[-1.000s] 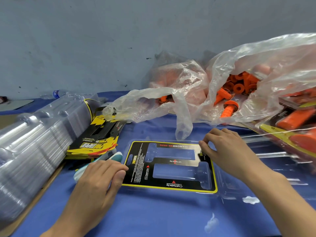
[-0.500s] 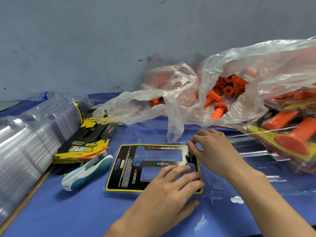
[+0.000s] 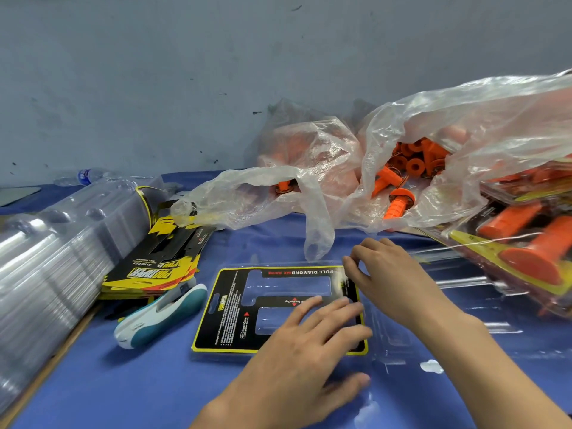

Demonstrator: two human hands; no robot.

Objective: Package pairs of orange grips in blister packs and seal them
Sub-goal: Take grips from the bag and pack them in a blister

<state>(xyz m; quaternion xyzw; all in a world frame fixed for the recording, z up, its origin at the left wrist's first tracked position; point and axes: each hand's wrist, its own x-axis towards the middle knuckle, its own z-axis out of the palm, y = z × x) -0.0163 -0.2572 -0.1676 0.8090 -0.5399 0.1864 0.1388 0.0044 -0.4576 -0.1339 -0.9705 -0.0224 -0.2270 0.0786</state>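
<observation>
An open clear blister pack (image 3: 399, 332) lies on the blue cloth. Its left half holds a black and yellow insert card (image 3: 229, 317) with two empty cut-outs. My left hand (image 3: 309, 345) rests flat on the card's right part, fingers straight and spread. My right hand (image 3: 387, 274) pinches the card's upper right corner with curled fingers. Loose orange grips (image 3: 399, 202) spill from a clear plastic bag (image 3: 464, 125) at the back right. No grip lies in the pack.
A white and teal stapler (image 3: 161, 314) lies left of the pack. Spare insert cards (image 3: 161, 261) are stacked behind it, next to a tall stack of clear blister shells (image 3: 55, 252). Filled packs with orange grips (image 3: 526, 243) are piled at the right. A water bottle (image 3: 83, 176) lies by the wall.
My left hand has left the stapler and the card's left edge and now lies flat on the card's right part. My right hand stays at the upper right corner.
</observation>
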